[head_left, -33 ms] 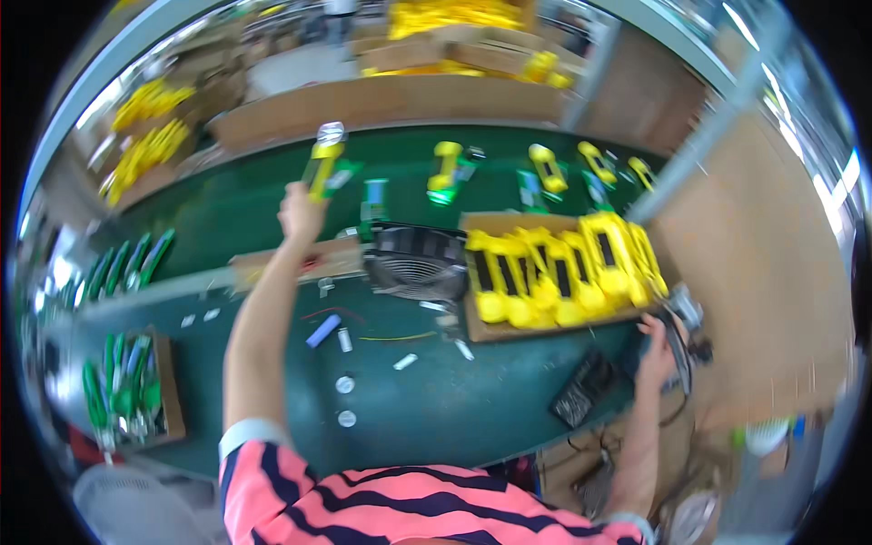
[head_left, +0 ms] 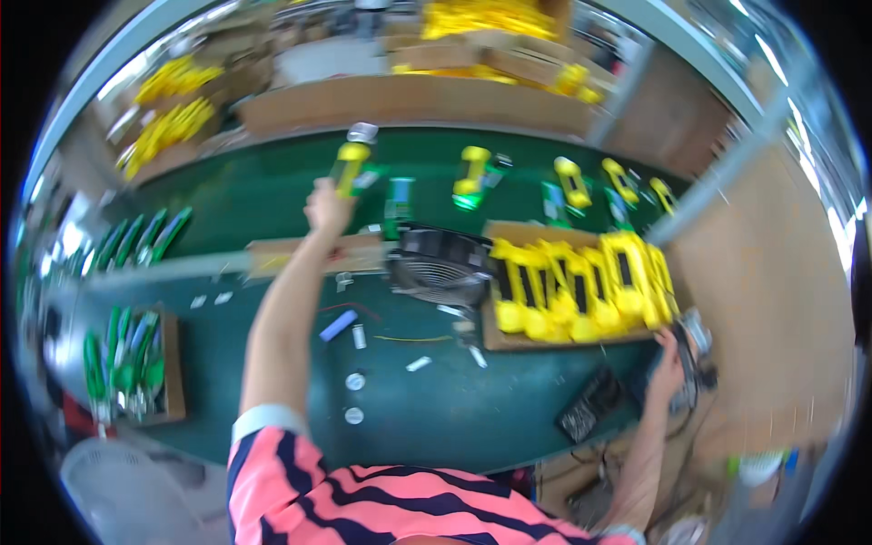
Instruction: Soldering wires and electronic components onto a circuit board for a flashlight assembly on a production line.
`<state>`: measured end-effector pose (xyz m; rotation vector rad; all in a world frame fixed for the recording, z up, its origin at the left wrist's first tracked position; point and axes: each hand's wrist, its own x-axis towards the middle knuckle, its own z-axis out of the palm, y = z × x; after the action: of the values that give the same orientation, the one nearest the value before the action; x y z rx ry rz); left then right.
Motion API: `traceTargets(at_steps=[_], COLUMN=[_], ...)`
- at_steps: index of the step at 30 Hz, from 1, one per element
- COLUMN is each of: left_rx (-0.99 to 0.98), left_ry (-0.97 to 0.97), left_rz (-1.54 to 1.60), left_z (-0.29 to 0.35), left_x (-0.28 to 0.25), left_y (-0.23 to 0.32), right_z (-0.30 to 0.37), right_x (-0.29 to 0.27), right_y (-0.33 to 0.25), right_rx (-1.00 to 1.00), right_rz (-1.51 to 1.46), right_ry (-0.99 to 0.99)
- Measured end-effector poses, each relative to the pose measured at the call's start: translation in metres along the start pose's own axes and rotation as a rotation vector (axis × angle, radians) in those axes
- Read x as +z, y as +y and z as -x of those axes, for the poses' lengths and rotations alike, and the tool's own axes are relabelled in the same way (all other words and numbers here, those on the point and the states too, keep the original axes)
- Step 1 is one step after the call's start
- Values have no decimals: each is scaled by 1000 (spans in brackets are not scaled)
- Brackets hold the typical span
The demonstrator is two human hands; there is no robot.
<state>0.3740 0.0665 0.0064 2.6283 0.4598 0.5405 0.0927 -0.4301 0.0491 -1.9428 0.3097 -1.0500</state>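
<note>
My left hand (head_left: 327, 207) reaches far forward over the green belt (head_left: 263, 191) and is shut on a yellow torch-like tool with a silver head (head_left: 350, 162), held upright. My right hand (head_left: 670, 361) rests at the right end of the green table, against a dark grey device with cables (head_left: 698, 352). Blur hides whether its fingers grip it. A cardboard tray (head_left: 495, 338) full of yellow housings (head_left: 581, 283) lies just left of that hand.
A black fan (head_left: 438, 269) sits mid-table beside a cardboard strip (head_left: 272, 256). More yellow tools (head_left: 470, 173) lie on the belt. A tray of green parts (head_left: 127, 363) stands at the left. Small cylinders (head_left: 338, 325), discs (head_left: 354, 381) and a black box (head_left: 590, 416) lie near me.
</note>
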Motion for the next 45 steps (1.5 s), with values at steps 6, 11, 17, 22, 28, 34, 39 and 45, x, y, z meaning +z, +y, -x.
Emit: traceTargets(at_steps=[6, 11, 17, 22, 28, 34, 39, 45], left_rx=[148, 225, -172, -174, -26, 187, 285, -88], left_ry=[-600, -507, -683, -324, -10, 136, -66, -481], left_rz=[-291, -722, -1064, -937, -967, -607, -82, 796], left_z=[-21, -38, -2, 79, 83, 102, 160, 277], left_x=[2, -94, -247, -240, -242, -321, -324, -188], left_y=[27, -60, -282, -294, -278, -183, -90, -72], right_z=[-49, -60, -54, -59, 2, 160, 209, 209], right_x=[-14, 11, 20, 4, 1, 26, 44, 49], right_y=[68, 99, 93, 97, 5, -38, -29, -34], right_rx=[15, -277, -372, -86, -74, 83, -227, -218], right_rz=[521, 664, 623, 585, 179, -276, -8, 10], right_ry=[-345, -237, -177, -141, -134, -350, -503, -449])
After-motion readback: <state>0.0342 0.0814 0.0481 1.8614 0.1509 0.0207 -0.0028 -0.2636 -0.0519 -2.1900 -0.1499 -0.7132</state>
